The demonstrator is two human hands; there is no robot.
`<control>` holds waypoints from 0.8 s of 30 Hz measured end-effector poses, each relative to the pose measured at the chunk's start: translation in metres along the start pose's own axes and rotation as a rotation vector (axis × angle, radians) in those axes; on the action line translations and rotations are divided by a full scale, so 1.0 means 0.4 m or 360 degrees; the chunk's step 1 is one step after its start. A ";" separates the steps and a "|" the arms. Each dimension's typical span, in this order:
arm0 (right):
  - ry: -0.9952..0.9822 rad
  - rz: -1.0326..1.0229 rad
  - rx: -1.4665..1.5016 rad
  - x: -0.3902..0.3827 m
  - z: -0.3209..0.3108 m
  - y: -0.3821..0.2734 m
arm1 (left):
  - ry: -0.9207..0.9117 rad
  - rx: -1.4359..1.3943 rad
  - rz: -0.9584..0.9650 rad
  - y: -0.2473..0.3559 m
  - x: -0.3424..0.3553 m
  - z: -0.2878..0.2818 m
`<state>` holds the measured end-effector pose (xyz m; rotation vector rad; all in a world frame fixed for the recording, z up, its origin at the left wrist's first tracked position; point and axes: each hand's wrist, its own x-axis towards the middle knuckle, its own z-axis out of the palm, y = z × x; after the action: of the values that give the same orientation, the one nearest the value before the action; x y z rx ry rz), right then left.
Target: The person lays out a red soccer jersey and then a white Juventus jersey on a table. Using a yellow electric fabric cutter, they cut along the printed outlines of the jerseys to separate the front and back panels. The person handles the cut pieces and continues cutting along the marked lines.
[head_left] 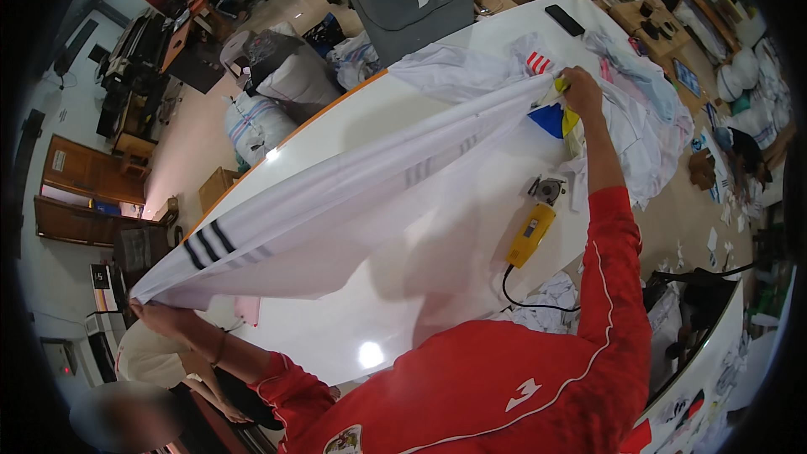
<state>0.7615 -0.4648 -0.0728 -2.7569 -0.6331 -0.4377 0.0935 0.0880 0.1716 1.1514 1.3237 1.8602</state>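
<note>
A long, thin white fabric [336, 193] with black stripes at its left part is stretched across the table between my hands. At the left, my left hand [161, 319] pinches one end, past the table's edge. My right hand [582, 92] is closed on the other end, far to the right, where red-striped, blue and yellow patches show beside it. The middle of the fabric hangs in a loose fold above the white tabletop [378, 286]. Between my arms lies a yellow electric rotary cutter [531, 235] with a round metal head, touched by neither hand.
A heap of white and pale fabric [647, 118] lies by my right arm, with a black phone [564, 20] behind it. The cutter's black cord [525, 303] runs over paper scraps. Stuffed sacks [261, 126] stand beyond the table. Another person [160, 353] is close at the lower left.
</note>
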 end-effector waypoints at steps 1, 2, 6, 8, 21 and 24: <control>0.0042 0.0085 -0.0139 0.010 -0.013 0.022 | -0.0003 0.0281 0.0140 0.032 0.018 -0.001; 0.0034 0.0143 -0.0190 0.018 -0.016 0.045 | 0.0034 0.0727 0.0567 0.010 0.088 -0.040; -0.0122 0.0137 -0.0205 0.021 -0.009 0.051 | 0.0103 0.0931 0.1038 -0.043 0.436 -0.235; -0.0177 -0.0145 -0.0136 -0.052 0.006 -0.011 | 0.0127 0.0326 0.0662 -0.028 0.429 -0.256; 0.0013 -0.0011 0.0663 -0.279 0.277 -0.473 | 0.0328 0.0681 0.0846 -0.003 0.474 -0.509; 0.0546 -0.0317 0.1286 -0.225 0.132 -0.637 | 0.0095 0.0880 0.0896 -0.019 0.340 -0.490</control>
<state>0.5791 -0.2606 -0.1020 -1.8182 -0.7794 -0.5332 -0.1435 0.1167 0.1804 1.9263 1.7437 1.9571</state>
